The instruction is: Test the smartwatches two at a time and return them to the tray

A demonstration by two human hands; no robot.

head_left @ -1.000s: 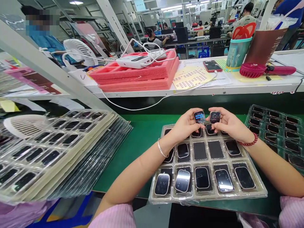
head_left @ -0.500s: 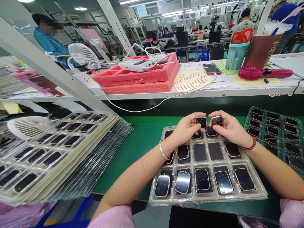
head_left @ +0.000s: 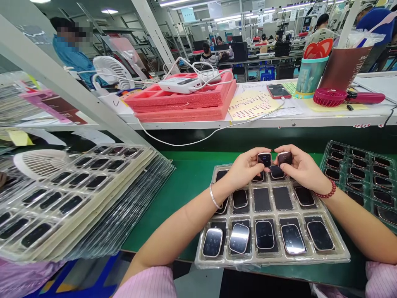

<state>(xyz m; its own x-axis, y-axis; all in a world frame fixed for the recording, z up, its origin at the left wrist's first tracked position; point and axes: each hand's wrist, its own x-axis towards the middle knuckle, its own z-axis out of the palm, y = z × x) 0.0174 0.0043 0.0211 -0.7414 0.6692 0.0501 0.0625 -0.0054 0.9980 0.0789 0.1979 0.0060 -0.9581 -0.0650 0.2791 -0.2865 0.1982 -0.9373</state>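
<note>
My left hand [head_left: 246, 165] pinches a smartwatch body [head_left: 264, 159], its dark screen lit with faint marks and turned toward me. Close beside it, my right hand [head_left: 297, 166] grips a second smartwatch body [head_left: 284, 157] between thumb and fingers. Both are held up over the far rows of a clear plastic tray [head_left: 269, 262]. More watch bodies lie in its pockets, such as one with a line on its screen [head_left: 264, 234]. Two middle pockets show only dark padding [head_left: 282, 198]. My hands partly hide the far row.
Stacked trays of watches [head_left: 93, 182] rise at the left, near a white fan [head_left: 41, 163]. Another watch tray [head_left: 356, 174] lies at the right. On the shelf are pink foam [head_left: 182, 109], a phone [head_left: 278, 91], a cup [head_left: 312, 76] and a magenta fan [head_left: 330, 97]. People sit beyond.
The whole view has shifted slightly, moving the scene a little to the right. Both hands still hold their watches in nearly the same place above the tray.
</note>
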